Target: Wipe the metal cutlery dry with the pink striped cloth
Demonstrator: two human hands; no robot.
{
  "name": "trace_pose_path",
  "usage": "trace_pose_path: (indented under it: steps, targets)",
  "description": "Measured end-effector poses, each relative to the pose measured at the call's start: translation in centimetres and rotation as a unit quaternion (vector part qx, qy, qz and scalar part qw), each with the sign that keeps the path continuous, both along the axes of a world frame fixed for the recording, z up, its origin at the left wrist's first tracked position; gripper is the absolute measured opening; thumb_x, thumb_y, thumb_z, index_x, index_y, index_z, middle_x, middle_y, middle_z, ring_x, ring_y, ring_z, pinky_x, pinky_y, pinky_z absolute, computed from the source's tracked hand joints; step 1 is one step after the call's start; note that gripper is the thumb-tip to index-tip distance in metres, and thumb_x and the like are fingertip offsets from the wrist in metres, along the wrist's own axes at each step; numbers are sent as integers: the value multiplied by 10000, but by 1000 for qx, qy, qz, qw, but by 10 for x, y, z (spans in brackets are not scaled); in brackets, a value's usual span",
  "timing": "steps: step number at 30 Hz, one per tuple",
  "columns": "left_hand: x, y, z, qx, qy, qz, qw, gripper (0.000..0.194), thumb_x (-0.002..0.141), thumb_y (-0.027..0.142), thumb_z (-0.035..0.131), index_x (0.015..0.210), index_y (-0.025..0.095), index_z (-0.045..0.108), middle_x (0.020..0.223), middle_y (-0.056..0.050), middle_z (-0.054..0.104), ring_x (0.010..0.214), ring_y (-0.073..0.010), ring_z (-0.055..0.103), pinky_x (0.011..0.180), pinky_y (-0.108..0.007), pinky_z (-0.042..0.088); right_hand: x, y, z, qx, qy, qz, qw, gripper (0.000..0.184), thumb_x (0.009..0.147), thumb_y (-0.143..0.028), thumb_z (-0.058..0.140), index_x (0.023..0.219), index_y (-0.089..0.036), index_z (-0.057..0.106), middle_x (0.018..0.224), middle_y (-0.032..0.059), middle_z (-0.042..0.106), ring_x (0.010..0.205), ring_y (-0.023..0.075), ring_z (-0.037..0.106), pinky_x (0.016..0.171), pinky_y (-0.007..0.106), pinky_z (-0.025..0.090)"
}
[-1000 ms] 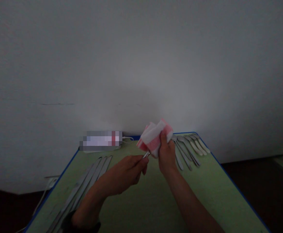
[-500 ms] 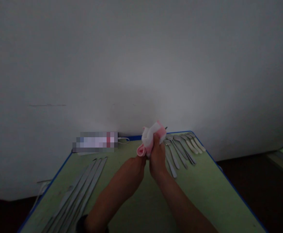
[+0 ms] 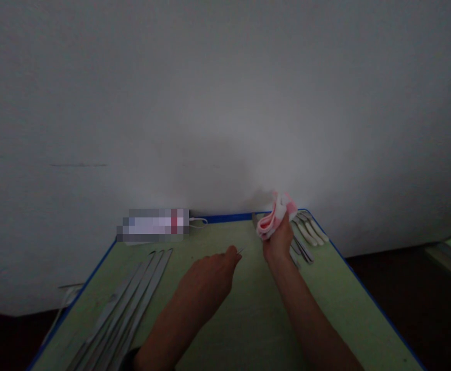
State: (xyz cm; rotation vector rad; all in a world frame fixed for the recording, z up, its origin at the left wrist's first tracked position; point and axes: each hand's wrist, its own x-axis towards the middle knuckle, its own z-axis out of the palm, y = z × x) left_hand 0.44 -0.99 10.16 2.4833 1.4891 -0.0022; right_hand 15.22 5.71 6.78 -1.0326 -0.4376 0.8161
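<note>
My left hand (image 3: 212, 275) is closed in a pinch over the middle of the table, around a thin metal utensil (image 3: 241, 251). Only a short, narrow tip of it pokes out past the fingers, so its kind is hidden. To the right, my right hand (image 3: 281, 238) grips a bunched pink and white cloth (image 3: 274, 219), held above the row of cutlery. Behind the cloth a flat blade (image 3: 254, 220) partly shows. Metal handles (image 3: 305, 251) of cutlery emerge beside my right wrist, and several pieces with cream handles (image 3: 312, 232) lie farther right.
Several long, thin metal pieces (image 3: 142, 293) lie side by side on the left of the green table (image 3: 225, 340). A blurred-out device (image 3: 152, 226) with a white cable (image 3: 198, 222) sits at the back left edge. A grey wall (image 3: 225, 103) rises directly behind.
My hands have separated. The right hand has carried the cloth to the right, and the left has drawn back slightly with the utensil's tip now outside the cloth.
</note>
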Motion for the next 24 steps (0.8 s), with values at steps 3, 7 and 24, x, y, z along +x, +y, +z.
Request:
trace_pose_path:
  steps: [3, 7, 24]
  targets:
    - [1, 0, 0, 4, 9, 17, 1000, 300, 951, 247, 241, 1017, 162, 520, 769, -114, 687, 710, -249, 667, 599, -322, 460, -15, -6, 1, -36, 26, 27, 999, 454, 791, -610, 381, 670, -185, 486, 516, -42, 461, 425, 98, 416, 389, 216, 315]
    - [-1, 2, 0, 11, -1, 36, 999, 323, 952, 270, 236, 1019, 148, 527, 796, -130, 691, 715, -253, 667, 605, -328, 462, -38, -18, 2, -65, -15, 71, 995, 498, 797, -641, 356, 609, -190, 450, 473, -59, 381, 404, 86, 337, 385, 228, 279]
    - [-15, -4, 14, -91, -230, 5, 969, 402, 946, 380, 223, 691, 205, 479, 653, 16, 551, 626, -146, 516, 623, -257, 369, -17, -15, 14, -21, -36, 45, 998, 501, 779, -624, 418, 594, -169, 513, 451, -47, 405, 410, 91, 336, 392, 224, 274]
